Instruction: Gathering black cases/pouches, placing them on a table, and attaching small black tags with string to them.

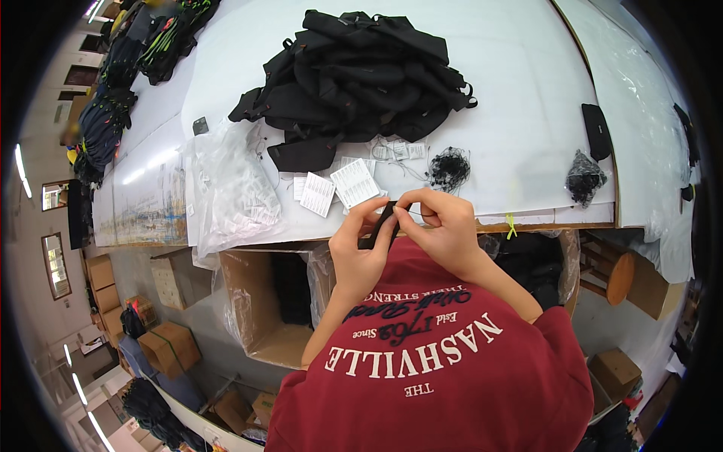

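At the table's near edge, my left hand (pixel 357 245) is closed round a small black fabric piece (pixel 386 220), its thumb and fingers pressed on both sides. Close against it, my right hand (pixel 449 229) pinches a thin black cord (pixel 416 213) at the piece's upper end; the fingertips hide how the two are joined. Just beyond my hands lie white printed labels (pixel 354 184) and a tangled bunch of black strings (pixel 449 169). A large heap of black fabric pouches (pixel 361 79) rises farther back, with a single black pouch (pixel 303 156) at its front.
A clear plastic bag (pixel 233 181) holding labels lies left. At right are a bag of black strings (pixel 584 179) and a black pouch (pixel 596 132). Below the edge stand a plastic-lined carton (pixel 260 331) and a wooden stool (pixel 619 277). Dark garment-like bundles (pixel 113 124) lie far left.
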Available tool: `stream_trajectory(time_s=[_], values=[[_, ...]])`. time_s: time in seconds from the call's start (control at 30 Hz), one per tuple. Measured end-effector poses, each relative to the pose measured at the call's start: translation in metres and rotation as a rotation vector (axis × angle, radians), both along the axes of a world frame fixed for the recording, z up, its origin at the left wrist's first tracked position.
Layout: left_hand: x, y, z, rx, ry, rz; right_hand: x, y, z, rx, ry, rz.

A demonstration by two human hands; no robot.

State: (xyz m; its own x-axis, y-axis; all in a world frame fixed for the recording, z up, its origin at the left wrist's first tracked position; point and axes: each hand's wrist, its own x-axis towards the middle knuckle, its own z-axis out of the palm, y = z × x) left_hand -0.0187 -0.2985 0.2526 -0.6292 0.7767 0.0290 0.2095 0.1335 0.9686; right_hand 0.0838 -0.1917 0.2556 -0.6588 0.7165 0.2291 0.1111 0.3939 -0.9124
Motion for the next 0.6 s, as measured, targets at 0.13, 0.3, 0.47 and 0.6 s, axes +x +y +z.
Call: stream_trajectory(time_s=[0.13, 0.3, 0.47, 0.6], values=[[-0.004, 0.002, -0.008, 0.025, 0.267, -0.025, 0.0, 0.002, -0.004, -0.082, -0.072, 0.001], [-0.013, 0.007, -0.013, 0.029, 0.2, -0.071, -0.004, 0.013, -0.017, -0.517, -0.005, 0.073], [-0.031, 0.007, -0.027, -0.005, -0.434, -0.205, -0.001, 0.024, -0.039, -0.828, 0.004, 0.266], [-0.04, 0.012, -0.04, 0.002, -0.427, -0.322, -0.002, 0.026, -0.049, -0.896, 0.072, 0.368]])
